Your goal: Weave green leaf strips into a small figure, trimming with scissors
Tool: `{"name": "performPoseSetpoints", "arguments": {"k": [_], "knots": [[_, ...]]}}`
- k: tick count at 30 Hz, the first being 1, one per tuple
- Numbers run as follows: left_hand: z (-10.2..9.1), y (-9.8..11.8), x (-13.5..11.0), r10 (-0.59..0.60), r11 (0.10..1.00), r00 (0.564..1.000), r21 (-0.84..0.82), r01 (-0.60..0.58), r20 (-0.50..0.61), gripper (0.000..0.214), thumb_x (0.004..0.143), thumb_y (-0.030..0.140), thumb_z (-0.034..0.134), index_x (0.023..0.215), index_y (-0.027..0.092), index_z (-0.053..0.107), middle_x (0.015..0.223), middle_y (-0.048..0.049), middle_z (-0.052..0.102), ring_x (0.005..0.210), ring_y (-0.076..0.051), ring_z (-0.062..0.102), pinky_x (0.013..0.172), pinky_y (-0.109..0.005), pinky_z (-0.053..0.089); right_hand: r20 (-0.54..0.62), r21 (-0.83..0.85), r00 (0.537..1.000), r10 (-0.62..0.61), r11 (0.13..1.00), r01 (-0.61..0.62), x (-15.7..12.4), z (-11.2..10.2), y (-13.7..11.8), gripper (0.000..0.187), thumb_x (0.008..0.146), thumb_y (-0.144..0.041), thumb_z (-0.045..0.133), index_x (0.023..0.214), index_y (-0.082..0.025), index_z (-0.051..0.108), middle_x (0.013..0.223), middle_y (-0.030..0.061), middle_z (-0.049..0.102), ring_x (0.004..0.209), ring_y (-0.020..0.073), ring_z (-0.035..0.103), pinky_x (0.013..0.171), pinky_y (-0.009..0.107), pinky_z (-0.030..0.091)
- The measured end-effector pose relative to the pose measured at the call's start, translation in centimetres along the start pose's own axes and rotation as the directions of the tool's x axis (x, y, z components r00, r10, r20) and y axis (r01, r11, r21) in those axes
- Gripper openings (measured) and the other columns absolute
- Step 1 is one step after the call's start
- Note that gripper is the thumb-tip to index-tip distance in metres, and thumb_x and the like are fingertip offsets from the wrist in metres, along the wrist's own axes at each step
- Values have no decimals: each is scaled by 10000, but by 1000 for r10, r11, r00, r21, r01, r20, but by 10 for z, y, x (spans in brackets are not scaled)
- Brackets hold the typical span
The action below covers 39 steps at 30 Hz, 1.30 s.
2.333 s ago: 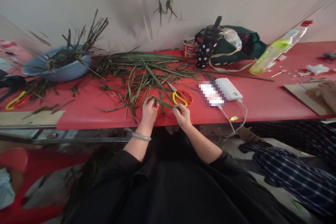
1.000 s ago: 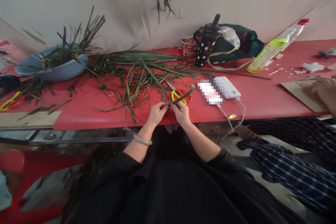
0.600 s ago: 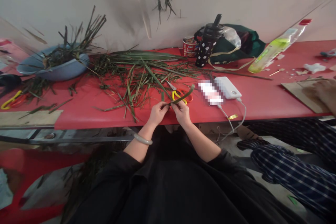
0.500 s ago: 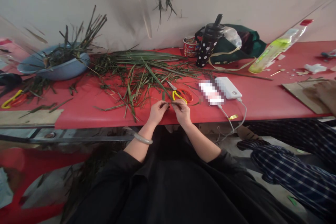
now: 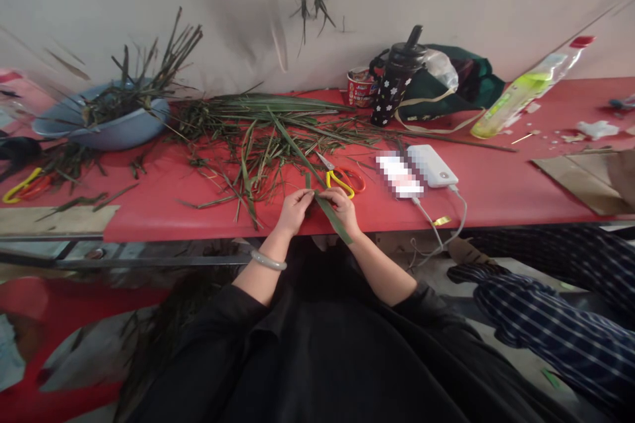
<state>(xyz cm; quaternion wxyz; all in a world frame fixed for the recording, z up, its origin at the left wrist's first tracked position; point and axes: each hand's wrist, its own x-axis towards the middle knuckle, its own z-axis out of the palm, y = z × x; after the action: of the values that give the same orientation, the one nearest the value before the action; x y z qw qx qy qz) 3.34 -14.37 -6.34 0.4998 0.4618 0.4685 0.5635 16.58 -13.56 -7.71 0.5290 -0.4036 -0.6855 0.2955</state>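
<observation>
A flat green leaf strip [image 5: 333, 218] runs from between my fingertips down across my right palm towards the wrist. My left hand [image 5: 296, 210] pinches its upper end between thumb and fingers. Close against it, my right hand [image 5: 342, 206] is closed on the same strip. Both hands are just above the front edge of the red table [image 5: 238, 228]. Right behind my right hand lie scissors [image 5: 342, 178] with yellow and orange handles. Loose green leaves [image 5: 262, 152] spread behind my hands, one long blade slanting down towards them.
At the left, a blue basin [image 5: 119, 129] holds dry stalks, with a second pair of scissors [image 5: 24, 188] in front. To the right are a phone [image 5: 399, 175], a cabled white power bank [image 5: 432, 166], a black tumbler [image 5: 391, 86], a green bag [image 5: 476, 79] and a leaning bottle [image 5: 526, 96].
The leaf strip has turned from lying edge-on between my hands to hanging broad side up over my right palm. Both hands have stayed nearly in place.
</observation>
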Motion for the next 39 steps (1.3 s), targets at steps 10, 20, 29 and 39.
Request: {"name": "performPoseSetpoints", "arguments": {"k": [10, 20, 29, 39], "knots": [[1, -1, 0, -22, 998, 999, -64, 24, 45, 211, 649, 321, 637, 799, 174, 659, 666, 5, 613, 587, -83, 519, 597, -224, 420, -65, 17, 998, 1, 1000, 0, 2, 2, -7, 131, 770, -242, 513, 799, -206, 635, 826, 35, 593, 790, 146, 575, 738, 292, 476], [2, -4, 1, 81, 987, 992, 130, -93, 95, 277, 686, 338, 592, 897, 170, 655, 863, -36, 668, 794, -145, 585, 792, -294, 442, -49, 95, 980, 192, 978, -187, 1, 2, -8, 184, 766, -323, 489, 814, -184, 599, 715, 14, 626, 644, 150, 584, 624, 277, 488], [1, -4, 1, 65, 983, 995, 164, -78, 79, 285, 688, 347, 587, 904, 177, 660, 880, -42, 672, 791, -147, 595, 785, -290, 451, -15, 90, 977, 215, 973, -213, 1, 1, -9, 196, 772, -350, 482, 752, -180, 579, 658, 2, 604, 615, 143, 566, 585, 260, 468], [1, -2, 1, 54, 971, 996, 227, -68, 69, 244, 695, 332, 570, 845, 165, 662, 720, -18, 648, 626, -110, 550, 626, -242, 440, -46, 98, 970, 239, 967, -234, 2, 2, -9, 155, 738, -324, 521, 774, -180, 568, 694, 12, 626, 637, 157, 583, 606, 279, 476]]}}
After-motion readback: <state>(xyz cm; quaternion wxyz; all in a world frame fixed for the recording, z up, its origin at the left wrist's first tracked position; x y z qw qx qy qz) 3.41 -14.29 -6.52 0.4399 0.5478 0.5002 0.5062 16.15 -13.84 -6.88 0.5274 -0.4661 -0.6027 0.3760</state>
